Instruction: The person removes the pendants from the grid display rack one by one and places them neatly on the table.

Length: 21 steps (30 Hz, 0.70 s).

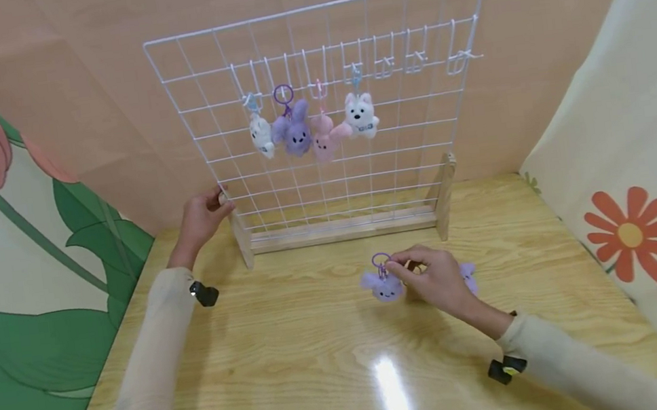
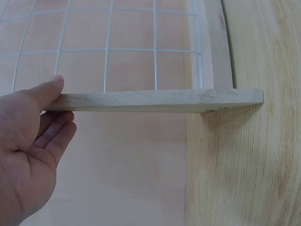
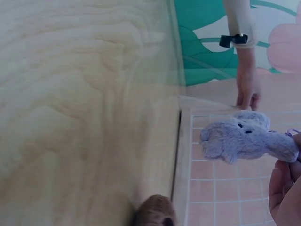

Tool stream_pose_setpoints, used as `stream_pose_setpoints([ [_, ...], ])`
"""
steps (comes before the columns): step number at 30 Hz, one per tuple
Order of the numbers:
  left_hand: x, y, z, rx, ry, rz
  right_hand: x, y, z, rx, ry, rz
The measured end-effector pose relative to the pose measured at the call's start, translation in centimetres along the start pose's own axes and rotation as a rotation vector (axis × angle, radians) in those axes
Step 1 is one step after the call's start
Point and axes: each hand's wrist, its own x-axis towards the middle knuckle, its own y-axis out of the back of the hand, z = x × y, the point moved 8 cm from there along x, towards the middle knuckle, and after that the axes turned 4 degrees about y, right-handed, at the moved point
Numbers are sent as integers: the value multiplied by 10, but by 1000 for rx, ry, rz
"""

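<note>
At the left end of a white wire grid rack (image 1: 338,182), my left hand (image 1: 201,217) holds the top of its wooden side leg (image 2: 155,100), thumb on one face and fingers on the other. My right hand (image 1: 433,281) pinches a purple plush keychain (image 1: 386,288) near its purple ring (image 1: 381,259), in front of the rack. The plush, with a small stitched face, hangs from the fingers; in the right wrist view its furry body (image 3: 235,139) extends out from them. Partly hidden behind the right hand is another purple plush (image 1: 468,276).
From hooks on the grid hang a white plush (image 1: 261,136), a purple plush (image 1: 296,133), a pink plush (image 1: 325,142) and another white plush (image 1: 360,115). More white hooks (image 1: 417,61) line the right side. A brown furry thing (image 3: 157,209) shows low in the right wrist view.
</note>
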Motion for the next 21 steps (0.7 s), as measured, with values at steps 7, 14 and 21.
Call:
stream_pose_setpoints([
  [7,1,1,1,1,-3,2,-13,-5,5,28,-30,-37],
  [14,0,0,1,7,-3,-5,-24,-11,11,26,-40,-66],
  [21,0,1,0,-1,1,-4,-31,-13,15,20,-45,-96],
])
